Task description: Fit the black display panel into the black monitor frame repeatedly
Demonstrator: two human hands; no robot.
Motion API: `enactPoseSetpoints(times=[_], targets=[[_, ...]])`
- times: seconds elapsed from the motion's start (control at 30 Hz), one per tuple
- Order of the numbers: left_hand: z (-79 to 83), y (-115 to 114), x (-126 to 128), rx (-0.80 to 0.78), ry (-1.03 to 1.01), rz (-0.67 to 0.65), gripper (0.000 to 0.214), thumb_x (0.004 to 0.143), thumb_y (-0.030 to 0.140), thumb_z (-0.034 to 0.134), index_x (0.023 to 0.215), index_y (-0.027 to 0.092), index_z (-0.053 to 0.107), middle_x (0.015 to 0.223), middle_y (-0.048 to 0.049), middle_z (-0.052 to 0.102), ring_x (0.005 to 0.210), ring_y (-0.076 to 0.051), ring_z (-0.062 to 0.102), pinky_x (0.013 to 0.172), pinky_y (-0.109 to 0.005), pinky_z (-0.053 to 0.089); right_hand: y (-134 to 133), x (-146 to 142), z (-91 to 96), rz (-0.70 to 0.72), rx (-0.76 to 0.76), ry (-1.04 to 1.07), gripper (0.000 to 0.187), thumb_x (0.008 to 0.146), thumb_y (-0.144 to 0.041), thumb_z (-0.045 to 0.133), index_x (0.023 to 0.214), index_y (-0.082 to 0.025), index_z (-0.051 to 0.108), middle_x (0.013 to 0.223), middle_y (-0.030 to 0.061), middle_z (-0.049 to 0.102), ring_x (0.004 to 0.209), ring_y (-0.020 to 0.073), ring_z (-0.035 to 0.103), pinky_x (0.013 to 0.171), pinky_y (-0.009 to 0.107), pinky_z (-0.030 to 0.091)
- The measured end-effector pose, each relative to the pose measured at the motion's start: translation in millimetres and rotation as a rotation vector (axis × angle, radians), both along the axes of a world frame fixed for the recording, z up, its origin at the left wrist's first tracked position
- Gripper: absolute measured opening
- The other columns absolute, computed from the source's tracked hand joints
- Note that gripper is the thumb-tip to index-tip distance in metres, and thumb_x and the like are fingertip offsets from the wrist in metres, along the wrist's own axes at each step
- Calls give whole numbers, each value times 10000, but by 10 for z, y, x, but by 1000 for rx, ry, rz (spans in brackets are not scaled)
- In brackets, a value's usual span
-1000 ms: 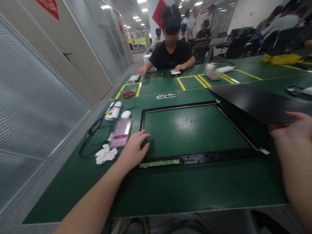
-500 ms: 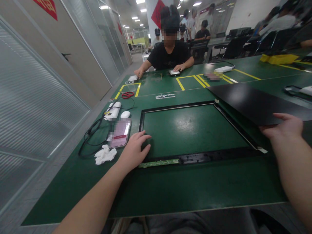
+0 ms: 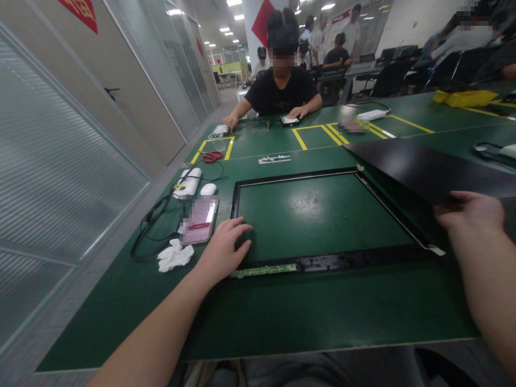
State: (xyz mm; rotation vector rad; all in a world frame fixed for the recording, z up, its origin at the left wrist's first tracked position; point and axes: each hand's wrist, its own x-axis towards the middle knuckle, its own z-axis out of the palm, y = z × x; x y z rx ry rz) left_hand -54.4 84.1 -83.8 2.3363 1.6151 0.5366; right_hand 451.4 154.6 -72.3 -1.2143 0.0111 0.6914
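Pinching the near edge of a thin black panel [image 3: 427, 166], our right hand [image 3: 473, 217] holds it at a slant, some fingers hidden beneath; the panel is at the right, just beyond the right side of a black frame [image 3: 355, 259], and we cannot tell whether its far corner touches the table. This rectangular frame lies flat on the green table [image 3: 322, 312] before us, with a narrow green circuit board [image 3: 266, 270] along the left part of its near side. Our left hand [image 3: 226, 244], fingers loosely spread, lies over the frame's near left corner, gripping nothing that we can see. To its left are a phone [image 3: 200, 220], a crumpled white tissue [image 3: 175, 255], a rounded white object [image 3: 208, 189] and a black cable [image 3: 141, 228]. Farther off we see red-handled scissors [image 3: 212, 156], a clear cup [image 3: 218, 144] and thin white strips [image 3: 274, 159] beyond the frame. Across from us sits a co-worker [image 3: 282, 91] in a black shirt, both hands near small devices.
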Motion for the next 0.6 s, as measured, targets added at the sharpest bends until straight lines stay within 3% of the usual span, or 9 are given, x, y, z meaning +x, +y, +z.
enactPoseSetpoints(times=[0.13,0.3,0.47,0.6], targets=[[2,5,-1,1,-13,1,337,898,292,574,1199,202,694,1404,-166,603,1337,-361,517,1103,-610,416,-17,-2,72,-52,40,17,170,718,-3,436,687,-168,460,794,7,429,585,61,461,409,126,416],[24,2,11,-10,-49,14,324,889,294,588,1183,209,693,1407,-161,595,1334,-362,518,1104,-615,410,-135,-88,202,-85,257,-24,161,700,-52,468,599,-164,413,788,34,482,625,73,489,403,131,414],[35,-2,8,-2,-160,23,360,909,313,574,1244,201,645,1433,-156,568,1371,-333,490,1144,-580,376,-211,-166,262,-29,397,-82,128,659,-80,460,603,-193,445,864,66,582,760,159,600,517,309,564],[47,-3,25,-48,-408,47,437,926,371,583,1338,226,567,1464,-128,554,1394,-283,486,1193,-511,340,-238,-227,265,68,470,-129,116,589,-135,484,661,-226,478,887,75,627,847,243,651,612,471,595]])
